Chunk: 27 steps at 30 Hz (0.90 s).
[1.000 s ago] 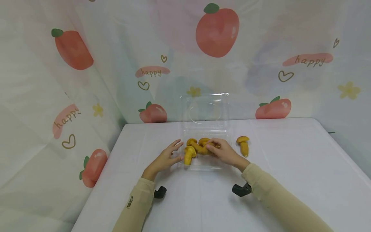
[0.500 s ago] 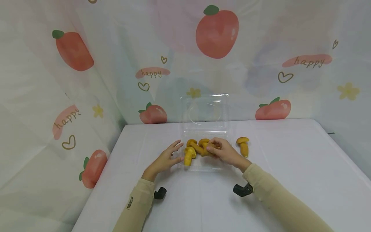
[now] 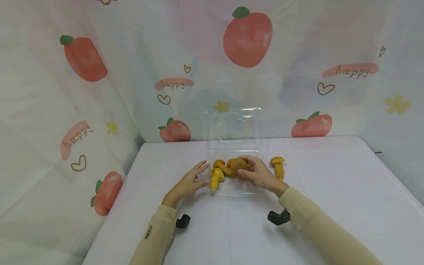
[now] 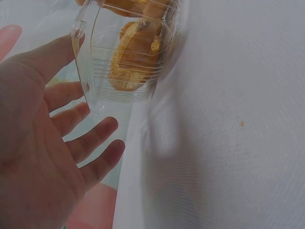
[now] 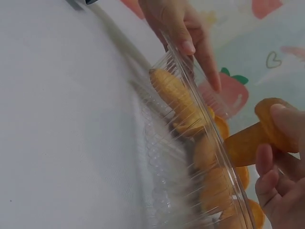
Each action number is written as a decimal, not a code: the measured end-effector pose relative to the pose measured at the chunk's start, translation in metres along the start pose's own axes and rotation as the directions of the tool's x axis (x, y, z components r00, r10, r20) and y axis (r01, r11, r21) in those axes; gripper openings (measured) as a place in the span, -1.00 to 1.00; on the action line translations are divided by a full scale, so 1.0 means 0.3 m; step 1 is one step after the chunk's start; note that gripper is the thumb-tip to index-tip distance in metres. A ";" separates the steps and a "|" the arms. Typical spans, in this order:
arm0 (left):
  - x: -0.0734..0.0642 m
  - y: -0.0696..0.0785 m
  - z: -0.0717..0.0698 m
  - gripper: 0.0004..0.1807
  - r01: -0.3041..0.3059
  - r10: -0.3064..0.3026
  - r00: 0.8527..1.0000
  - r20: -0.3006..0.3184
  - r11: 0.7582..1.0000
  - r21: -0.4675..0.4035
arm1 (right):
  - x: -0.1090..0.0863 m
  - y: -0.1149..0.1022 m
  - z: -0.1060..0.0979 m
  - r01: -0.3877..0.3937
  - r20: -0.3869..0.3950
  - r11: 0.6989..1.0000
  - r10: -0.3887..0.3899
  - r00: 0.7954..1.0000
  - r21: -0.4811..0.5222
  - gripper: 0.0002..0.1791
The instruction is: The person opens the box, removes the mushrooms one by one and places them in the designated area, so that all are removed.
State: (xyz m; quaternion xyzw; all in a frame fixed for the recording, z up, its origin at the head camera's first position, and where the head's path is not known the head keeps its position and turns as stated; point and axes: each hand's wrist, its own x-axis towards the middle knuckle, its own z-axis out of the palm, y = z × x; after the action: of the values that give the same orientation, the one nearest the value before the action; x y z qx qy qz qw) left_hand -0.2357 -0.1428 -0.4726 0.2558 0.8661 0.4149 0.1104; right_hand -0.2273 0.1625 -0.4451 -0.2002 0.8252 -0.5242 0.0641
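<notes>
Over the right half of a clear plastic clamshell box [image 3: 232, 192], my right hand [image 3: 260, 173] pinches a yellow-brown mushroom [image 5: 248, 143] by its cap between thumb and fingers. Its stem points towards the box in the right wrist view. Several like mushrooms lie inside, one of them a brighter yellow mushroom [image 3: 215, 179] at the left front, stem towards me. My left hand [image 3: 188, 181] is at the box's left side with fingers spread, thumb and fingertips right at the rim in the left wrist view. The right hand partly hides the box's right side.
Another mushroom [image 3: 278, 167] lies on the white tablecloth [image 3: 318, 176], right of the box. The box's lid [image 3: 233, 127] stands raised at the back, before a fruit-print curtain [image 3: 205, 44]. A black curved piece [image 3: 279, 217] sticks out by the right sleeve, another [image 3: 183, 221] by the left.
My right hand has turned the mushroom, so its round cap now shows in the head view. My left hand has kept its place at the box's left side.
</notes>
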 end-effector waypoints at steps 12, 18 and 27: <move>-0.002 0.005 0.000 -0.23 0.023 -0.023 1.000 -0.001 1.000 -0.004 | -0.004 -0.014 -0.020 0.048 -0.154 0.997 -0.038 0.987 0.060 -0.47; 0.002 -0.001 0.003 -0.24 0.014 -0.014 1.000 -0.003 1.000 -0.003 | -0.006 -0.014 -0.043 0.126 -0.206 0.989 -0.108 0.973 0.077 -0.55; 0.000 0.002 0.002 -0.23 0.020 -0.020 1.000 0.002 1.000 0.003 | -0.031 -0.046 -0.081 0.101 -0.199 0.995 -0.095 0.975 0.022 -0.54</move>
State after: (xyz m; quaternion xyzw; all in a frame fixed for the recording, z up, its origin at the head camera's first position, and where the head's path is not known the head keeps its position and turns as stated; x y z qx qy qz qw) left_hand -0.2353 -0.1422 -0.4727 0.2477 0.8691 0.4123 0.1151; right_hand -0.2227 0.1815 -0.4230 -0.1867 0.8081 -0.5571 -0.0410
